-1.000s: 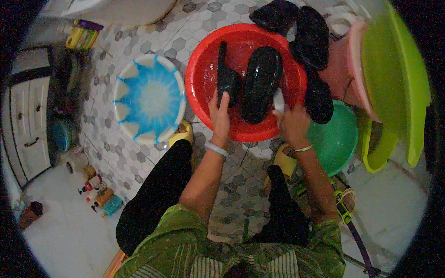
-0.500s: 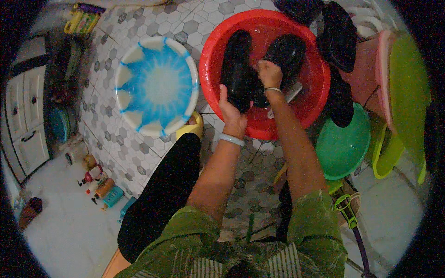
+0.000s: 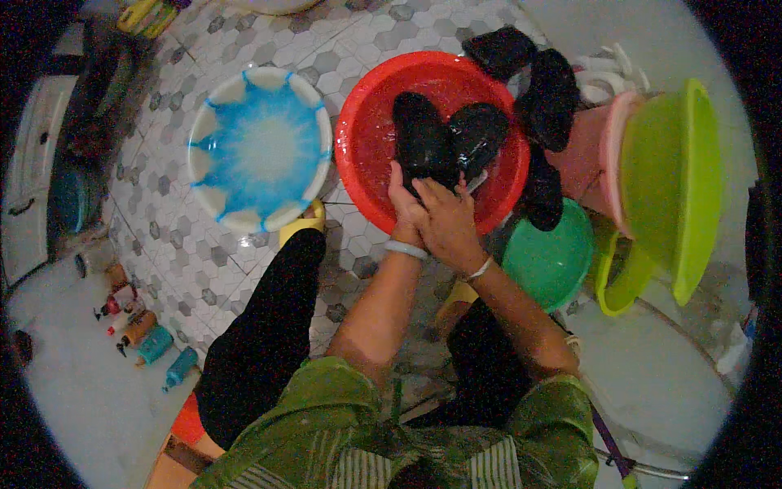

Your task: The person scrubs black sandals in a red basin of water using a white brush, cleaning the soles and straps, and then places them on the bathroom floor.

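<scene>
Two wet black shoes lie side by side in a red basin (image 3: pixel 352 171): the left shoe (image 3: pixel 422 134) is the longer one in view, and the right shoe (image 3: pixel 479 134) rests against it. My left hand (image 3: pixel 405 205) grips the near end of the left shoe, its thumb up along the side and its other fingers mostly hidden. Across it lies my right hand (image 3: pixel 448 222), fingers stretched toward the shoes and touching the left hand. A white handle-like piece (image 3: pixel 478 181) shows beside the right fingertips; the rest of it is hidden.
A blue-and-white basin (image 3: pixel 269 151) stands on the hexagon tiles at left. More black shoes (image 3: pixel 547 102) lie at the red basin's right rim. Further right are a green basin (image 3: pixel 550 253), a pink tub (image 3: pixel 595 155) and a lime tub (image 3: pixel 692 187). Several bottles (image 3: pixel 155 346) stand lower left.
My right hand has come back from the right shoe, its fist unfolding, and now lies over my left hand. The view has shifted, and the two shoes sit closer together.
</scene>
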The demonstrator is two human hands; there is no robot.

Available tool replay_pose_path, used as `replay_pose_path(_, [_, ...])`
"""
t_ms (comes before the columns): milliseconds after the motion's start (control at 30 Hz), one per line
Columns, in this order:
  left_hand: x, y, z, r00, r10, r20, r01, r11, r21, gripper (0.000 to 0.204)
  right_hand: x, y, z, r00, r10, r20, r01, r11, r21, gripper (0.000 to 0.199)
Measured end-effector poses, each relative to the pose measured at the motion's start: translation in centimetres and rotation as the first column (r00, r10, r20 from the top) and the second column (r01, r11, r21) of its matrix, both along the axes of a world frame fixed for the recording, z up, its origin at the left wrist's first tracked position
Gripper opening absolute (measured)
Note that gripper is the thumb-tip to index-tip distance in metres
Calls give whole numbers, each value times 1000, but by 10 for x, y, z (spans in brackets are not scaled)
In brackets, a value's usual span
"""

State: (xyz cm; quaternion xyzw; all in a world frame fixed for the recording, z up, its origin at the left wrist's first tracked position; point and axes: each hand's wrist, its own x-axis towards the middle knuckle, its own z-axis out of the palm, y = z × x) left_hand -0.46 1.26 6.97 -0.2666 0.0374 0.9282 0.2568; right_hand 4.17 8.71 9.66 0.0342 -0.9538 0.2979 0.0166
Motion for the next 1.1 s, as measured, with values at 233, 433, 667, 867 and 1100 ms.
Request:
replay_pose_path(233, [-4,13,26,995,-22,97,36,989,-146,42,-42,19,9,901,111,419,-111,993,-25,35])
replay_pose_path(433, [12,0,55,990,-93,106,106,987,-121,56,8,20,51,971,232,65,-236,968,80,30])
replay_pose_path(667, [4,-4,123,993,-108,-39,105,990,-91,51,22,-2,165,990,42,136,-55,993,100,47])
replay_pose_path(867, [18,-15,215,961,-261,-90,262,965,-3,47,61,29,215,997,-11,71,2,994,114,40])
replay_pose_path(1100, [36,-36,230,925,-264,-274,227,961,-158,47,54,-37,249,984,-145,102,120,969,217,47])
